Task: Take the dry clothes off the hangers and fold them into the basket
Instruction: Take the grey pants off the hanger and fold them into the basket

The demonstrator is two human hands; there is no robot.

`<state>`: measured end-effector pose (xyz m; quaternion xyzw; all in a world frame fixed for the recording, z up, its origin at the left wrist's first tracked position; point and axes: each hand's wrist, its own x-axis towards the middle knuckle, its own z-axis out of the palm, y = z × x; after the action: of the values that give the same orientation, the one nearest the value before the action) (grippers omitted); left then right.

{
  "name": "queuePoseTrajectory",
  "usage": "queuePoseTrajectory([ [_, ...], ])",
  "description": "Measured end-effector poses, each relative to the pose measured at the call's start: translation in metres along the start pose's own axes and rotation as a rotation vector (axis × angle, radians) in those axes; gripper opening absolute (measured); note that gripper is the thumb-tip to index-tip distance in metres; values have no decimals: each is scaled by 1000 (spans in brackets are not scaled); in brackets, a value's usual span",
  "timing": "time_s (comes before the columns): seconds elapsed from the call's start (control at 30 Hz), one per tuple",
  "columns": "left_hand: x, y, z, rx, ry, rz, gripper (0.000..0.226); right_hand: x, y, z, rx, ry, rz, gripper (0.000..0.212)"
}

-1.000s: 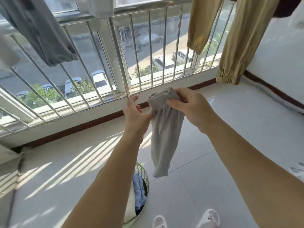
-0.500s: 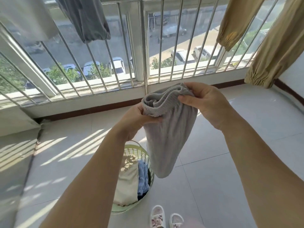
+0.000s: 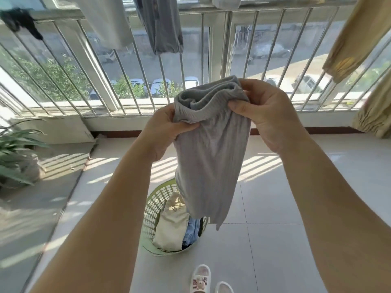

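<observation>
Up front, a pale grey ribbed knit garment [image 3: 211,157], doubled over at its top edge, hangs limp in the air above a round light-green perforated plastic basket [image 3: 151,210] holding a cream folded cloth [image 3: 171,227] and a blue one [image 3: 191,230]. Both the left hand [image 3: 163,132] and right hand [image 3: 268,115] pinch the garment's bunched top between thumb and curled fingers

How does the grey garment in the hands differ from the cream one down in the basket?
The grey garment hangs in the air, gripped at its top by both hands; the cream garment lies folded in the green basket. Grey looks ribbed; cream looks smooth. Both are off their hangers.
</observation>
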<state>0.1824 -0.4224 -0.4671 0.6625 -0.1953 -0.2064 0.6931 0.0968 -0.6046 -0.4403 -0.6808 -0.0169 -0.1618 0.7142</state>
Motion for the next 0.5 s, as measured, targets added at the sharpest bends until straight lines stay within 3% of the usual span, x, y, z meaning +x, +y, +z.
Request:
queuePoseTrajectory([
  [0.2, -21, 6, -24, 51, 105, 58, 41, 1, -2, 27, 49, -54, -20, 29],
  [0.5, -24, -31, -70, 195, 163, -40, 35, 7, 44, 62, -19, -82, 89, 29],
])
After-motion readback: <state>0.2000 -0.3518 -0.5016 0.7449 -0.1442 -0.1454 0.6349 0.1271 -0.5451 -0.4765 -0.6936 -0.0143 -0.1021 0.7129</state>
